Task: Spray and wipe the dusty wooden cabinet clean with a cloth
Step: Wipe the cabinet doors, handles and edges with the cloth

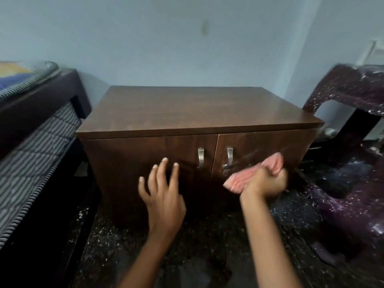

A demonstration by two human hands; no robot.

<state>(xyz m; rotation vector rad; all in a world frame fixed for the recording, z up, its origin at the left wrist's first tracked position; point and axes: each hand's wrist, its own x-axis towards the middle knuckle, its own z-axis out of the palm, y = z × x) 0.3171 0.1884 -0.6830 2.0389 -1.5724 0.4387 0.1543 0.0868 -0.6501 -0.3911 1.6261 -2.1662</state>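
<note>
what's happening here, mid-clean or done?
Mid-clean. The right hand grips a pink cloth bunched up against the right door of the wooden cabinet, where pale smears show. The left hand is open, fingers spread in front of the left door, holding nothing. Both doors are closed. No spray bottle is in view.
</note>
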